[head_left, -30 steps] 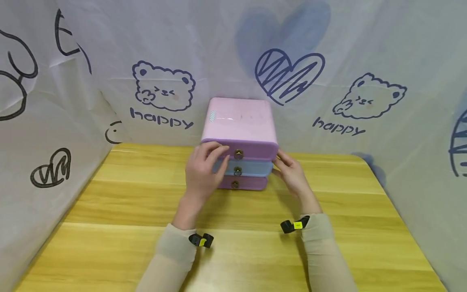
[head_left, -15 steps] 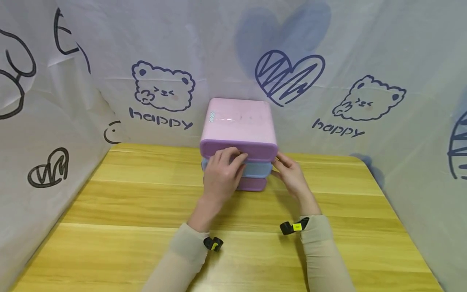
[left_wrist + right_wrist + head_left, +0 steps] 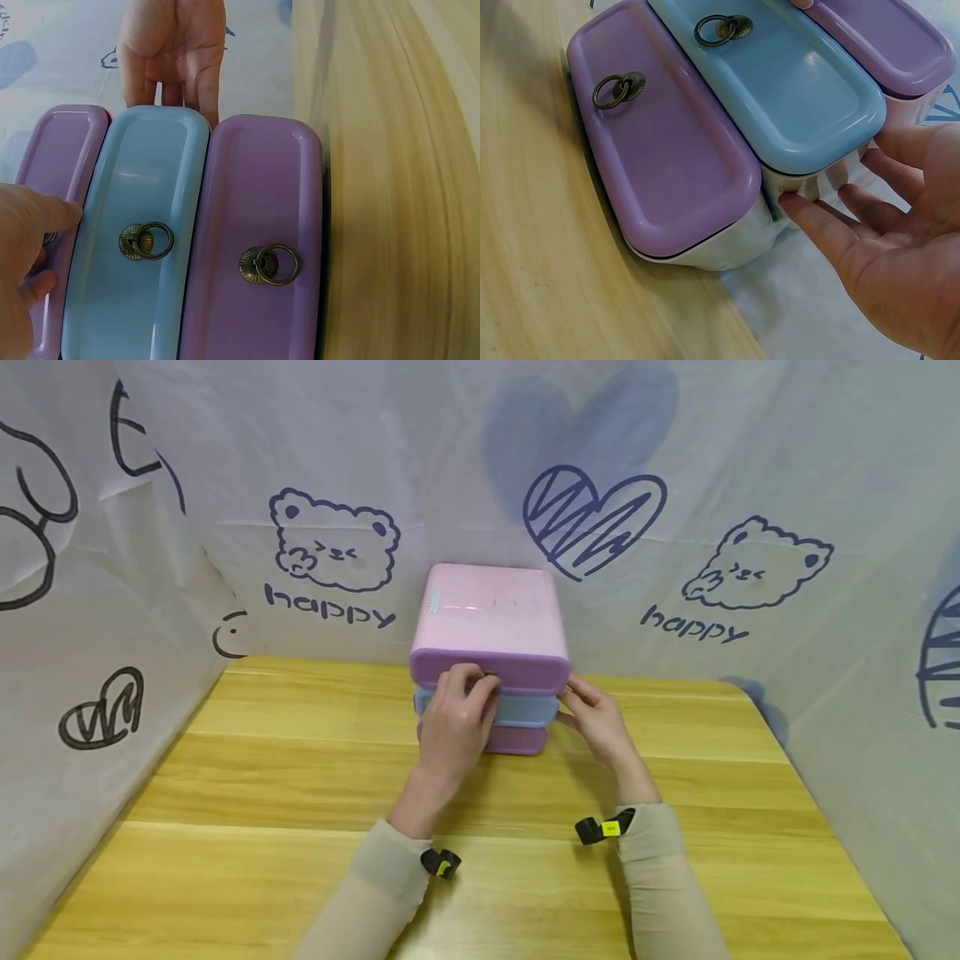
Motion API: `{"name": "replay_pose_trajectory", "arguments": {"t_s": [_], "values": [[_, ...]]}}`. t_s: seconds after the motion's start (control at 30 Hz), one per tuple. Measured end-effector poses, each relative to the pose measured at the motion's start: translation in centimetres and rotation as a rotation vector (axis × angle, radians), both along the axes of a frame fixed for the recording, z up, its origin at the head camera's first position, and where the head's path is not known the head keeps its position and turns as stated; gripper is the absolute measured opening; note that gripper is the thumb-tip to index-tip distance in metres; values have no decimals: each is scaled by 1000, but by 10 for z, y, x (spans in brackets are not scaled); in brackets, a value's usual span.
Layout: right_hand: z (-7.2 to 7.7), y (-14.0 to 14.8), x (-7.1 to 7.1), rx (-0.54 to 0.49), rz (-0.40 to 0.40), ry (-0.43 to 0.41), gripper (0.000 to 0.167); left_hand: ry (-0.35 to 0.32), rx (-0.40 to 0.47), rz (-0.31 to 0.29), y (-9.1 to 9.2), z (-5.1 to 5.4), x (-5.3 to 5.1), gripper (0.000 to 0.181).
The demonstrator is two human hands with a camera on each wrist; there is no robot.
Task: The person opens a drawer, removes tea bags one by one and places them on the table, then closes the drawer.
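Observation:
A pink cabinet (image 3: 495, 610) with three drawers stands against the back wall: purple top drawer (image 3: 532, 672), blue middle drawer (image 3: 528, 709), purple bottom drawer (image 3: 521, 740). My left hand (image 3: 453, 727) is at the middle of the top front, thumb and fingers pinching its ring handle, which they mostly hide. In the left wrist view, brass ring handles hang on the blue front (image 3: 135, 180) and the bottom purple front (image 3: 255, 187). My right hand (image 3: 603, 731) rests against the cabinet's right side, fingers extended; the right wrist view shows its fingertips (image 3: 791, 201) beside the blue drawer.
The wooden table (image 3: 262, 777) spreads around the cabinet. White cloth walls (image 3: 465, 485) with dark drawings rise behind it and at both sides. Black straps with small devices are on both sleeves.
My left hand has moved right, from the left part of the top drawer to its middle, and its fingers have closed at the handle. My right hand has stayed at the cabinet's side.

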State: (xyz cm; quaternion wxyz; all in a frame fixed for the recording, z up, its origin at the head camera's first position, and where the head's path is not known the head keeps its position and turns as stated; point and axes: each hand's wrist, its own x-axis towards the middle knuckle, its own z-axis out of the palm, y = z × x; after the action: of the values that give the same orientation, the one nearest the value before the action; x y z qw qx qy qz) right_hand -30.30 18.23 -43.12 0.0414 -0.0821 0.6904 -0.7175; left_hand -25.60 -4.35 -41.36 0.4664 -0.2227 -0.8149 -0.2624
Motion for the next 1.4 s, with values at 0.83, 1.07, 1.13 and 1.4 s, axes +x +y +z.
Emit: {"name": "replay_pose_trajectory", "arguments": {"t_s": [0.83,1.07,1.13,1.4], "values": [[-1,2,-1,24,-3,7,46,-50,4,8,-3,16,10,10],[-1,1,-1,16,-1,4,47,-66,-10,12,-6,22,17,8],[-1,1,0,16,-1,6,47,-74,-13,10,-6,23,18,8],[-1,1,1,40,3,10,47,-93,-31,16,-7,27,22,9]]}}
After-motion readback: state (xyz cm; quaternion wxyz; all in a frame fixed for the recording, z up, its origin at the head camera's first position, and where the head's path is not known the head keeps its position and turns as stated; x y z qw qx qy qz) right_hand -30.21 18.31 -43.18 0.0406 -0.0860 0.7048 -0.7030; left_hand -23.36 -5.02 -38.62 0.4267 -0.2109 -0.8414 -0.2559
